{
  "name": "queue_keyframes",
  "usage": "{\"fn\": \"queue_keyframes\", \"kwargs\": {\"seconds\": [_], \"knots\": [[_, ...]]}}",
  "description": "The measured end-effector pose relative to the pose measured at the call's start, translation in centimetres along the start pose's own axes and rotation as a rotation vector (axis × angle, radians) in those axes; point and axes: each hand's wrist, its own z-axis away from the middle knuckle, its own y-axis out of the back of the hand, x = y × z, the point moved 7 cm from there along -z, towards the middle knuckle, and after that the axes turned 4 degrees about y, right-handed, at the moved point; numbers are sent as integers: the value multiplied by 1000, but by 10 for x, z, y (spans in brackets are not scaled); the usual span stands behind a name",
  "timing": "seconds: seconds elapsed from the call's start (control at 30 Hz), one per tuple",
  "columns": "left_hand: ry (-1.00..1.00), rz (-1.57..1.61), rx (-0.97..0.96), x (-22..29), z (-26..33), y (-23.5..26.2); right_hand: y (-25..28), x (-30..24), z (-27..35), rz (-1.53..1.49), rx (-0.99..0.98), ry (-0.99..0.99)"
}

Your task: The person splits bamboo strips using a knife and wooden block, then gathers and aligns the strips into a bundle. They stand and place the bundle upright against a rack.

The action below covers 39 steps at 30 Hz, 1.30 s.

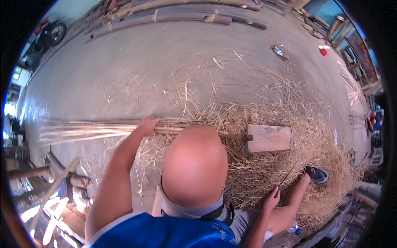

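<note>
My left hand point(148, 127) is closed around a bundle of long, thin pale strips point(95, 129), which look like split bamboo. The bundle lies crosswise, fanning out to the left, and its right part passes behind my bent knee point(195, 165). Low on the right, my right hand point(271, 199) is closed on the dark handle of a slim knife point(287, 175). Its narrow blade points up and to the right, apart from the bundle. A wooden block point(269, 138) with a notched left end rests on a heap of shavings point(248, 175) beyond the right hand.
Bamboo poles point(165, 20) lie along the far side of the concrete floor. A motorcycle point(51, 35) stands far left, and a shiny packet point(279, 52) lies far right. Wood pieces point(53, 182) crowd the near left. My sandalled foot point(316, 174) rests among the shavings.
</note>
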Motion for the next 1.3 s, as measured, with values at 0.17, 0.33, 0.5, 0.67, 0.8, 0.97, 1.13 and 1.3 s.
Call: {"fn": "queue_keyframes", "kwargs": {"seconds": [0.17,0.33,0.5,0.67,0.8,0.97,1.13,1.3], "knots": [[-35,-10,57,-3,-1,0,9,-3,3,-87,86,38],[150,-77,-62,-12,-10,-21,17,-10,12,-79,140,4],[251,-93,-60,0,-17,-35,3,-10,17,-33,75,-99],[204,-115,-11,-6,-21,24,-10,-35,34,301,-83,-157],[222,-125,30,-16,-26,95,-30,-45,43,518,-379,-244],[238,-142,85,-2,-31,160,-67,-65,21,522,-497,-71],[146,-150,162,42,-29,202,-100,-78,-40,584,-374,53],[87,-108,180,110,-9,228,-113,-50,-40,587,-440,25]]}}
